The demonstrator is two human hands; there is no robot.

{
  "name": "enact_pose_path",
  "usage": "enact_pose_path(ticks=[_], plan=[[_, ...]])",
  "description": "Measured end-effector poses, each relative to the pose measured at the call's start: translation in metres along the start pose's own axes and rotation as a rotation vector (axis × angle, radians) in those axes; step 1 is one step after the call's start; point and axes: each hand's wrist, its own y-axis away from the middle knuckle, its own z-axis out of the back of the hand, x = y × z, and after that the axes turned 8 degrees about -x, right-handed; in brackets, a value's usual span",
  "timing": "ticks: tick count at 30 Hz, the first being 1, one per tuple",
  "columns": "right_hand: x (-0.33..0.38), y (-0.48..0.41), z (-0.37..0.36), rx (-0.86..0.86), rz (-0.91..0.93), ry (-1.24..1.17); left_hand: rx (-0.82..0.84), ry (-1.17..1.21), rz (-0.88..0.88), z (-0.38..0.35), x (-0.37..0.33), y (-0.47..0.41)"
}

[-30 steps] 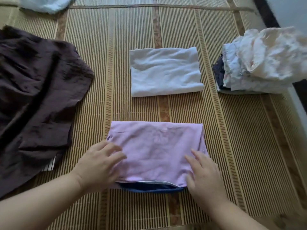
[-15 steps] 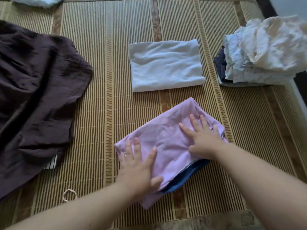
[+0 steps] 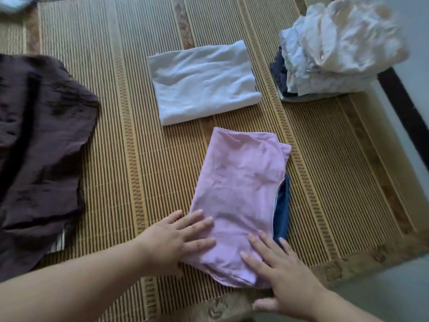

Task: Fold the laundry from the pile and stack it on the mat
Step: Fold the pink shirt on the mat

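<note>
Brown garment [image 3: 39, 159], unfolded, spread at far left of mat [image 3: 139, 159] | left hand [image 3: 176, 238], grip flat and wide, pressing pink folded garment [image 3: 241, 194] at mat centre, apparently to set creases | right hand [image 3: 278, 275] likewise flat on its near edge | folded stack [image 3: 336, 54] far right

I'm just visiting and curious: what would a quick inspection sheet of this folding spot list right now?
Surface: woven striped mat, lying flat.
Job's things: pink folded garment, blue fabric showing at its right edge; white folded cloth beyond it; stack of pale folded clothes at right; dark brown garment spread at left.
Clutter: pale cloth at the top left corner, cut off.
Hands: left hand and right hand both flat on the pink garment's near end.
Cables: nothing seen.
Surroundings: grey floor beside the mat at right.
</note>
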Motion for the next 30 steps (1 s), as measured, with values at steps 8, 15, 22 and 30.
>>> enact_pose_path(ticks=[8, 15, 22, 30], plan=[[-0.004, -0.01, 0.009, -0.162, -0.094, -0.208, -0.106, 0.001, -0.12, 0.004, 0.028, -0.005], [-0.032, -0.03, 0.085, -0.128, -0.542, -0.941, -0.035, 1.023, 0.492, 0.048, 0.016, -0.007], [-0.089, -0.104, 0.144, -0.288, -0.809, -1.325, -0.471, 1.413, 0.917, 0.094, 0.037, -0.059], [-0.095, -0.13, 0.107, -0.416, -1.14, -0.738, -0.468, 0.776, 1.384, 0.08, 0.048, -0.114]])
